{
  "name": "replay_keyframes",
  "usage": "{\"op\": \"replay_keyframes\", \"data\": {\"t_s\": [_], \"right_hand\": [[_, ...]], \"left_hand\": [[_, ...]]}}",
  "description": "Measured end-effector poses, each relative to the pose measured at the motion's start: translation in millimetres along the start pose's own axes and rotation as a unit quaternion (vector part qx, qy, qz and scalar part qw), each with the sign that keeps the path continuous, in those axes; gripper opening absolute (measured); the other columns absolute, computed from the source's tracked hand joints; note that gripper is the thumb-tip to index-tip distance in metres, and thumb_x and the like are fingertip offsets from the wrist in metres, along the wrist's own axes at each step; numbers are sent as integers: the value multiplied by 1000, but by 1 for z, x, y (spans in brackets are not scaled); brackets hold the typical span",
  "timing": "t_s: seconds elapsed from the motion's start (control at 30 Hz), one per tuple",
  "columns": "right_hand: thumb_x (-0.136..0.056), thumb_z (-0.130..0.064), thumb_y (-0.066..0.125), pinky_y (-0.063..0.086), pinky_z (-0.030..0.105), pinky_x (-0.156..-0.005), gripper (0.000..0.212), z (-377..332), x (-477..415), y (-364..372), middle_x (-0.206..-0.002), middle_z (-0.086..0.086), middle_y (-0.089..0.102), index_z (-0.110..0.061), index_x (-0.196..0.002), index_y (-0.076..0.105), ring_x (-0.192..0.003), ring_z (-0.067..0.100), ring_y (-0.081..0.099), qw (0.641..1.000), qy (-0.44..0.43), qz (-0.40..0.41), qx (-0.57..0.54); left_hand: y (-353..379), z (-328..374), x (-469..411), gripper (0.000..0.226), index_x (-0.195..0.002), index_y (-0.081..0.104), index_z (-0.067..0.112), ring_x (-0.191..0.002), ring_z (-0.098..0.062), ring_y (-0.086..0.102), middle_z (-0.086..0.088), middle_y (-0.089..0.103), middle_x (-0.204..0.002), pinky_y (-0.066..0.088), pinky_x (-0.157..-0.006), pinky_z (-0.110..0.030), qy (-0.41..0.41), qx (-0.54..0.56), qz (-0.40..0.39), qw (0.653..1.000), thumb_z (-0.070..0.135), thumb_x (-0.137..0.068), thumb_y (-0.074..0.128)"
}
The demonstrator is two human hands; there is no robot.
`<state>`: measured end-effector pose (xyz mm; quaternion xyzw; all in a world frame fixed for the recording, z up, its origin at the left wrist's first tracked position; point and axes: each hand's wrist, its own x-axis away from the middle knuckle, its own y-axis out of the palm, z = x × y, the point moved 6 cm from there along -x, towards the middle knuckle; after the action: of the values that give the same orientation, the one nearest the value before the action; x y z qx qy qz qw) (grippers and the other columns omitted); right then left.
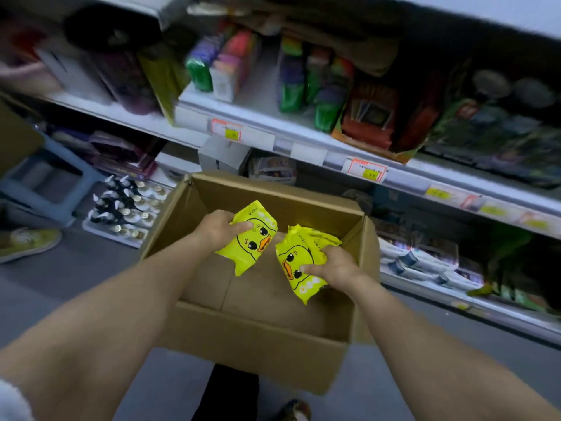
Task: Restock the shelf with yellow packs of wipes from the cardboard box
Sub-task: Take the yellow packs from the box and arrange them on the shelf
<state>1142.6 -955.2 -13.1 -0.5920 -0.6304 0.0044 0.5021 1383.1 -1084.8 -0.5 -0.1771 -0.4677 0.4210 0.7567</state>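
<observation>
Yellow packs (253,249): likely soft, light, slick; your left hand (217,227) and right hand (334,265) each clasp one mid-body.

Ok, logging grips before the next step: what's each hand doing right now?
Left hand: grips the left yellow pack.
Right hand: grips the right yellow pack, possibly two stacked.
</observation>
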Motion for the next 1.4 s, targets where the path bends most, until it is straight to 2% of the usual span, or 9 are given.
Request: {"op": "replay_keyframes", "data": {"t_s": [0.17, 0.33, 0.47, 0.63, 0.8, 0.97, 1.07, 1.27, 1.4], "right_hand": [[-74, -46, 83, 45, 30, -91, 69, -35, 57, -55, -127, 8, 62, -10, -128, 60, -118, 27, 57, 990, -61, 19, 129], [-66, -41, 87, 50, 33, -77, 34, -58, 97, -119, -96, 1, 69, -24, -83, 62, -97, 23, 64, 974, -128, 80, 171], [-69, -42, 85, 46, 31, -81, 52, -93, 134, -181, -116, 3, 67, -23, -114, 68, -111, 25, 59, 954, -178, 155, 186], [-69, -31, 86, 43, 26, -62, 24, -144, 166, -240, -79, -7, 69, -23, -85, 70, -80, 15, 62, 939, -221, 189, 183], [-72, -28, 86, 37, 21, -54, 18, -195, 178, -283, -73, -12, 66, -25, -82, 72, -69, 3, 58, 928, -250, 232, 149], [-70, -31, 87, 38, 27, -56, 20, -238, 170, -311, -69, -7, 65, -24, -76, 70, -67, 11, 57, 921, -254, 266, 130], [-71, -32, 87, 44, 28, -62, 20, -259, 163, -326, -70, -5, 66, -21, -78, 72, -68, 13, 59, 920, -257, 276, 107], [-72, -31, 87, 35, 28, -56, 25, -288, 136, -362, -58, -9, 54, -23, -67, 63, -60, 14, 50, 923, -213, 315, 53], [-70, -36, 87, 39, 27, -60, 27, -307, 110, -377, -70, -5, 61, -18, -81, 70, -70, 16, 55, 929, -172, 325, 47]], "left_hand": [[-49, 62, 66, 42, -103, 71, 16, -92, -20, 67, 0, 72, -98, 52, -83, -29, 54, -35, -43, 997, 45, -74, 82], [-109, 109, 121, 37, -98, 62, 30, -93, -15, 57, 7, 64, -99, 43, -78, -25, 104, -174, 14, 979, 46, -72, 82], [-165, 143, 157, 33, -90, 64, 21, -84, -16, 57, -1, 68, -96, 39, -69, -23, 106, -201, 76, 971, 41, -73, 83], [-237, 185, 173, 30, -88, 67, 17, -84, -20, 61, -4, 69, -92, 41, -68, -24, 131, -206, 124, 962, 31, -70, 86], [-301, 227, 159, 34, -88, 62, 22, -95, -24, 59, -3, 66, -104, 39, -73, -27, 158, -257, 155, 941, 38, -70, 86], [-351, 264, 130, 82, -144, 45, 12, -126, -30, 48, -8, 50, -141, 41, -103, -37, 168, -293, 172, 925, 39, -75, 82], [-376, 285, 104, 70, -136, 51, 11, -119, -30, 51, -10, 54, -136, 42, -102, -41, 183, -307, 160, 920, 33, -77, 82], [-409, 307, 48, 92, -154, 24, 15, -142, -29, 32, -5, 29, -157, 33, -113, -40, 187, -359, 126, 906, 36, -82, 77], [-419, 317, 14, 87, -155, 20, 17, -144, -28, 29, -6, 26, -159, 30, -114, -39, 189, -400, 103, 891, 42, -88, 69]]}}
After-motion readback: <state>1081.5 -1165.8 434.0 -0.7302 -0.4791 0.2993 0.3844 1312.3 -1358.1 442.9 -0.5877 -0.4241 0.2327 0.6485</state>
